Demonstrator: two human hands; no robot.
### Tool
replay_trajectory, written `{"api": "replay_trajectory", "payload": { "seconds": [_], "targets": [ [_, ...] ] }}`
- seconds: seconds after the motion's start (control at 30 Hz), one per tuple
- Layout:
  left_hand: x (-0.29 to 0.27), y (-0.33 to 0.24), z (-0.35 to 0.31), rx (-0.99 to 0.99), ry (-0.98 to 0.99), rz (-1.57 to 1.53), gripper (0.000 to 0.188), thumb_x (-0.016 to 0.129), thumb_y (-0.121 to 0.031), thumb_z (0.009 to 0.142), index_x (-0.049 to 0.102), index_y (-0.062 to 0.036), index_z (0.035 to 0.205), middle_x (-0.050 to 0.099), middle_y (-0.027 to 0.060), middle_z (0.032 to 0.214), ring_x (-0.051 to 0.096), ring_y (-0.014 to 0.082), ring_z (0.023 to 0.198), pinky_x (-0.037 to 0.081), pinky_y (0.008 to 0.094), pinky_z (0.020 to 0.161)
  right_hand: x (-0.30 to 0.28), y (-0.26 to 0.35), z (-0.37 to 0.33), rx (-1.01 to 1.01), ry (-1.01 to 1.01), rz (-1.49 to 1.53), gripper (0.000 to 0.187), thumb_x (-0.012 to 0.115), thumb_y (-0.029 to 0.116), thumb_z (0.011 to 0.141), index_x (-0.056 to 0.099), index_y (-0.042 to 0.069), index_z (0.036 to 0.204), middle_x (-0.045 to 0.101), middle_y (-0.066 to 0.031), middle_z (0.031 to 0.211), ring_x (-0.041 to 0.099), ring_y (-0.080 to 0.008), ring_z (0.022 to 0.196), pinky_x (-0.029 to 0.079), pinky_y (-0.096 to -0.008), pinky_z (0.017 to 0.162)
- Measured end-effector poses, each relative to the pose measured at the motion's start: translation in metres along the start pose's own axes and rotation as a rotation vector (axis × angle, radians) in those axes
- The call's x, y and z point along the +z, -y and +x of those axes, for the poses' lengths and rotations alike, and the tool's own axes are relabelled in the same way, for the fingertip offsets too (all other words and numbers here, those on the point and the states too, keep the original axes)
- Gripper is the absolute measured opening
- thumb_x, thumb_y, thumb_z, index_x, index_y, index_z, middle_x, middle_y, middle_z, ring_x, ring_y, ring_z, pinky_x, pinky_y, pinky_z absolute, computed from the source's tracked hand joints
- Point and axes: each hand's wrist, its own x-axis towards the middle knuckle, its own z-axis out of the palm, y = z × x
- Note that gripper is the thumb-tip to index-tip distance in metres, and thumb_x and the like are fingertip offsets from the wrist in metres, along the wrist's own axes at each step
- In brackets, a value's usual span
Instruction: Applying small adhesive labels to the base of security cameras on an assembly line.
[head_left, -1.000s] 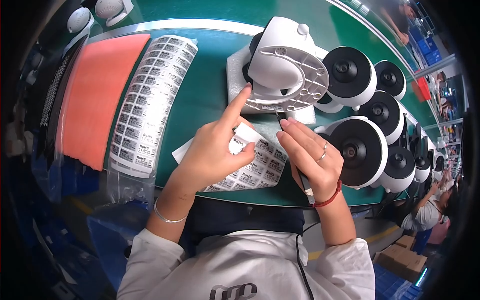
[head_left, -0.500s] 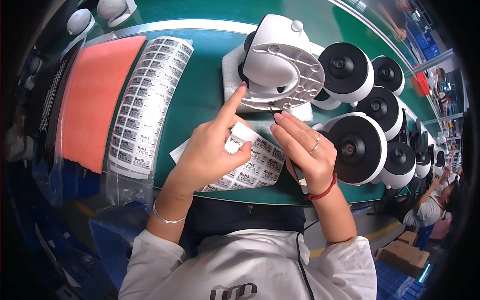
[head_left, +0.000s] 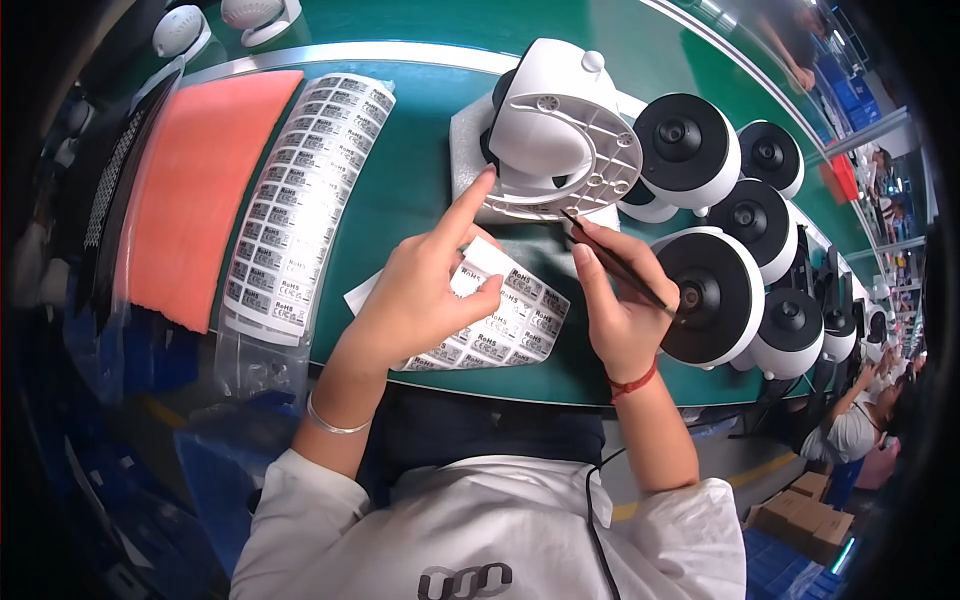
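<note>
A white dome camera (head_left: 545, 150) lies tipped on a white foam block (head_left: 468, 150), its ribbed base facing me. My left hand (head_left: 425, 300) is closed on a bent sheet of labels (head_left: 525, 315), which curls up beside its fingers. Its index finger stretches out to the camera's lower left edge, and the thumb stands apart. Black tweezers (head_left: 625, 270) are pinched in my right hand (head_left: 625, 320). Their tip is by the lower rim of the base; whether it touches is unclear, and I cannot make out a label on it.
Several black-and-white dome cameras (head_left: 700, 300) crowd the right side of the green table. On the left lie a long stack of label sheets (head_left: 300, 210) and orange foam sheets (head_left: 205, 200). Two white units (head_left: 180, 32) stand at the far left. Another person (head_left: 845, 430) sits at far right.
My right hand has rolled over, and the tweezers' back end has swung from near the wrist up to the right. My left hand keeps its pose. The whole view has shifted slightly.
</note>
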Motion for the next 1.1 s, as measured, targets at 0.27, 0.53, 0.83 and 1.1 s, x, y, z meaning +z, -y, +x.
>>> {"api": "replay_trajectory", "payload": {
  "seconds": [0.27,0.53,0.83,1.1],
  "targets": [
    [0.002,0.003,0.001,0.039,-0.03,-0.082,0.084,0.067,-0.002,0.078,0.027,-0.0066,0.152,0.065,0.0089,0.088,0.057,0.0111,0.069,0.048,0.0247,0.07,0.017,0.004,0.003,-0.412,0.168,-0.434,0.025,0.074,-0.008,0.071,0.07,0.001,0.095,0.072,-0.0166,0.094,0.072,-0.0275,0.084,0.056,-0.0308,0.072],
    [-0.003,0.001,-0.011,0.015,-0.062,-0.271,0.084,0.065,0.001,0.081,0.025,-0.0094,0.153,0.064,0.0071,0.092,0.059,0.0092,0.081,0.048,0.024,0.078,-0.023,0.083,0.001,0.042,0.173,0.072,0.013,0.054,-0.001,0.087,0.063,-0.004,0.096,0.068,-0.0128,0.1,0.065,-0.0181,0.096,0.048,-0.0307,0.09],
    [0.024,0.013,-0.052,0.066,-0.22,-0.301,0.075,0.066,0.003,0.081,0.035,-0.0078,0.148,0.062,0.0048,0.091,0.058,0.0076,0.077,0.049,0.0229,0.07,-0.028,0.083,0.16,-0.342,0.897,-0.869,0.037,0.074,0.033,0.078,0.067,0.007,0.103,0.067,-0.0198,0.087,0.064,-0.038,0.081,0.05,-0.0448,0.072],
    [0.016,0.022,-0.067,0.088,-0.213,-0.03,0.065,0.068,-0.015,0.081,0.046,-0.0179,0.142,0.066,0.0128,0.094,0.065,0.0276,0.073,0.052,0.0366,0.068,0.015,0.099,0.214,-0.374,0.972,-0.914,0.029,0.078,0.032,0.074,0.071,0.003,0.073,0.063,-0.0177,0.065,0.06,-0.0349,0.059,0.046,-0.0419,0.059]
  ]
}}
